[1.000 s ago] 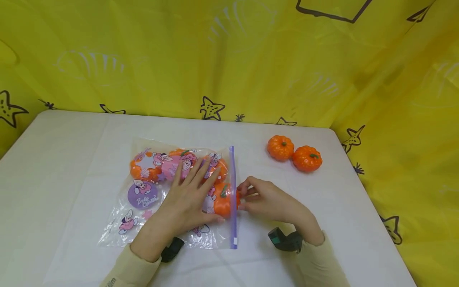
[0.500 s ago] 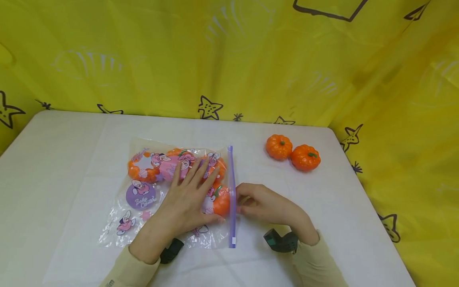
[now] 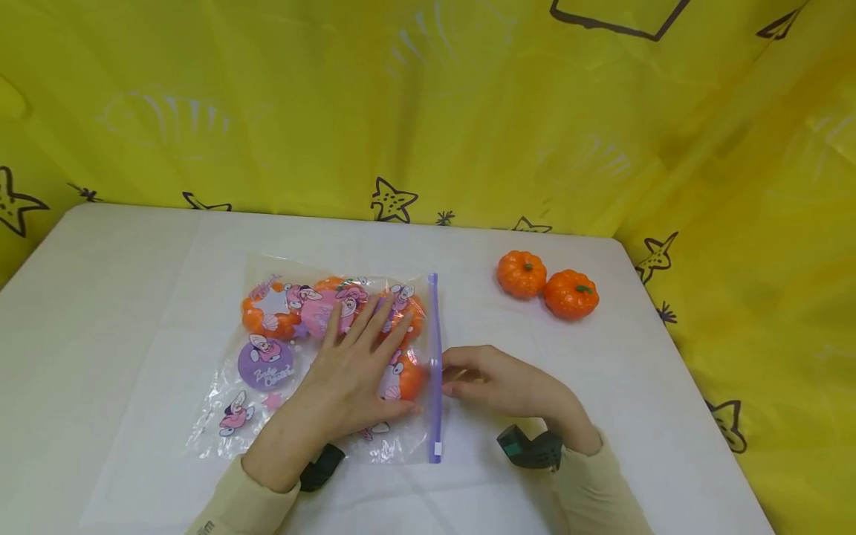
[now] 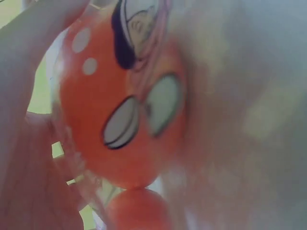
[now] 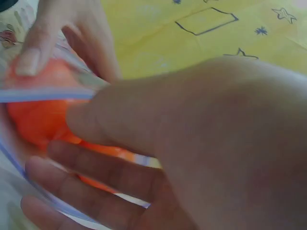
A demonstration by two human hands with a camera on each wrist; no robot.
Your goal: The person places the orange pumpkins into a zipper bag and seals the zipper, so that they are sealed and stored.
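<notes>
Head view: left hand point(image 3: 351, 380) lies flat on the bag point(image 3: 266, 364); right hand point(image 3: 504, 385), at three o'clock, grip unclear. The pumpkin point(image 3: 410, 377) seems light, slick: cup its sides.

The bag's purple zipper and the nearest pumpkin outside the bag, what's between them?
Just bare white table between the purple zipper and that pumpkin, in the head view.

The bag point(image 3: 266, 364) is shiny clear plastic, the pumpkins point(image 3: 571, 297) glossy, the sleeves point(image 3: 595, 487) matt.
</notes>
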